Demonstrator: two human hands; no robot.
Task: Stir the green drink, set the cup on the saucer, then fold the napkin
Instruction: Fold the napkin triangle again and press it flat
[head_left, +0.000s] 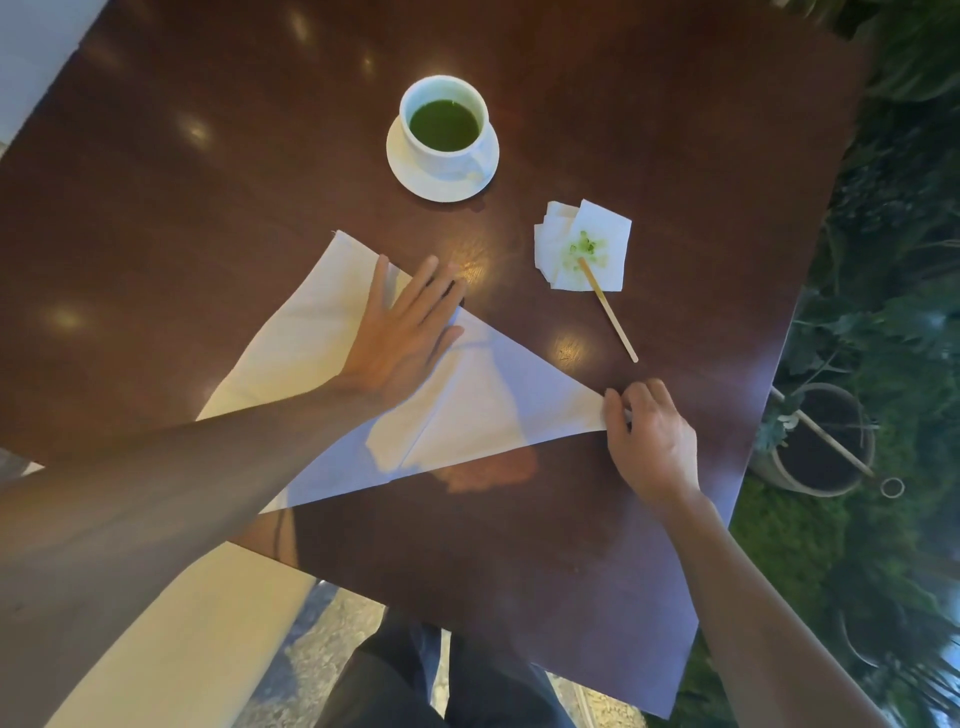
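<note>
A white cup (444, 127) of green drink stands on its white saucer (415, 176) at the far middle of the dark wooden table (519, 545). A large white cloth napkin (488, 400) lies in front of me, folded into a triangle. My left hand (402, 332) presses flat on the napkin's upper edge, fingers spread. My right hand (652, 436) pinches the napkin's right-hand corner at the tip.
A small paper napkin (608, 244) stained green lies right of the saucer, with a wooden stir stick (610, 317) resting on it and pointing toward me. A potted plant (815, 441) and greenery sit past the table's right edge. A pale bench (171, 639) is at lower left.
</note>
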